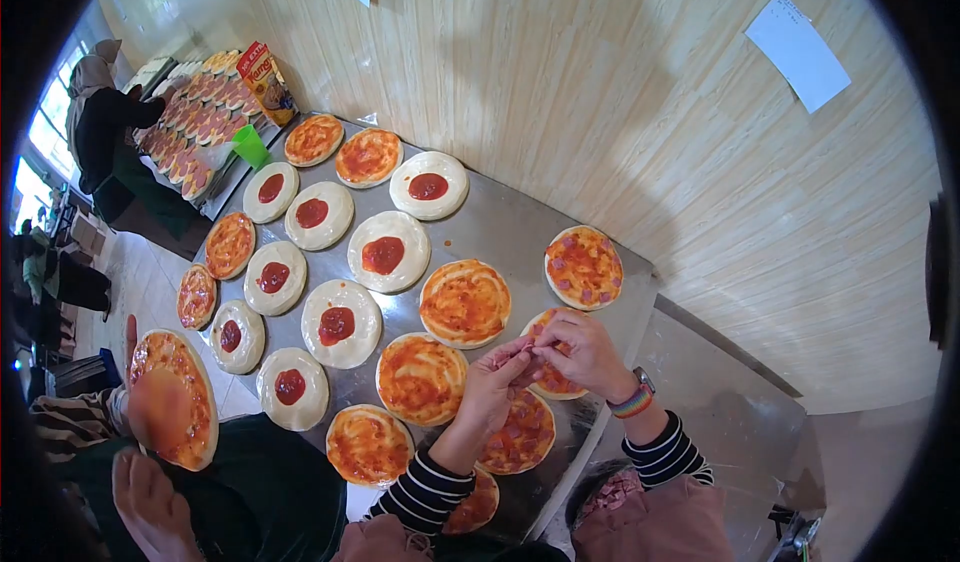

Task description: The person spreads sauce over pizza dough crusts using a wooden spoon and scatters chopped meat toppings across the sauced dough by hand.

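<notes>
My left hand [492,380] and my right hand [578,350] meet fingertip to fingertip, both closed in a pinch. Between them shows a small piece of pink meat, mostly covered by the fingers. Directly below is a sauced pizza base [562,386], partly hidden by my hands. A pizza with pink meat bits [522,434] lies under my left wrist, and another topped pizza [584,268] sits beyond my right hand. Close to my body, below my right forearm, is a container of pink meat pieces [612,497], partly covered by my clothing.
Across the metal table [500,202] lie several dough rounds with sauce dollops [383,255] and several sauce-spread bases [465,302]. At left, a co-worker's hands [150,497] hold a sauced base [178,399]. A green cup [250,146] and a box [265,84] stand farther back.
</notes>
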### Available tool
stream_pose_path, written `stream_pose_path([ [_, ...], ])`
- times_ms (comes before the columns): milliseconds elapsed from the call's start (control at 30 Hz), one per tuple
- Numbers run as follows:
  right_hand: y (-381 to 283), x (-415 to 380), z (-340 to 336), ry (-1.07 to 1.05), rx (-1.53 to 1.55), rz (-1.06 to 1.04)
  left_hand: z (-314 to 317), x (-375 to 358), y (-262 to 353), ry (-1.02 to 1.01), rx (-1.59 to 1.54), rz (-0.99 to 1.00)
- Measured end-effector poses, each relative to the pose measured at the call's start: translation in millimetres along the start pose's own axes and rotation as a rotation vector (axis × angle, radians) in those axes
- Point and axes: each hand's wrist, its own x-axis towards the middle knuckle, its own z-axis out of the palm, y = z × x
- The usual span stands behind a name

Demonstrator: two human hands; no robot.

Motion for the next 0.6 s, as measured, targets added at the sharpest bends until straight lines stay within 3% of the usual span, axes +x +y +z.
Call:
stream_pose_path([
  [100, 8.5, 3.5, -0.8, 0.010, 0.117, 0.021, -1.6, 2.4, -1.0, 0.027, -0.007, 0.023],
  [167, 34.0, 10.2, -3.3, 0.171, 0.381, 0.365, -2.6, 2.9, 0.4, 0.042, -0.016, 0.034],
  [300, 130.5, 43.2, -27.5, 0.501, -0.027, 0.484, -3.2, -0.9, 5.5, 0.050, 0.015, 0.019],
  [333, 151.2, 50.5, -28.6, 0.501, -0.024, 0.483, -3.2, -2.0, 6.7, 0.060, 0.031, 0.015],
  [400, 175.5, 63.5, -28.9, 0.484, -0.311, 0.500, 0.2, -5.0, 9.9, 0.078, 0.031, 0.012],
  [600, 171.4, 82.1, -22.0, 0.373, -0.658, 0.634, 0.0, -4.5, 16.3, 0.073, 0.050, 0.017],
])
